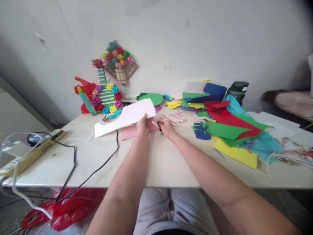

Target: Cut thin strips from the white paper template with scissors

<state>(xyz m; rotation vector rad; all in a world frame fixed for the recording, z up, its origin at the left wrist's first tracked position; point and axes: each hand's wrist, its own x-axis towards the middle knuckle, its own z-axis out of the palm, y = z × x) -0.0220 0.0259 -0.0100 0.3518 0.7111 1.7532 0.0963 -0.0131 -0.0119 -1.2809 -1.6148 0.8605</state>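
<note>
A person's two bare hands work over a pale table, seen from the head looking forward and down. The landmark here is a large white paper sheet, raised at a slant in front of the person. The left hand is at the sheet's near right part, thumb on top and other fingers beneath, pinching it. The right hand, just right of the sheet, has its fingers closed around the black handles of a pair of scissors. The blades reach the sheet's right edge; how far they are parted is too small to tell.

Pink paper lies partly under the sheet, on its near side. Right of the sheet, narrow white strips rest on more pink paper. Farther right come heaped coloured papers, including red paper and a yellow sheet, with a dark green bottle behind them.

Beyond the sheet to the left stand a green-and-white striped decoration edged with paper roses and a teal glue bottle. Well left of the sheet is a yellowish power strip; a black cable runs out from the sheet's near edge.
</note>
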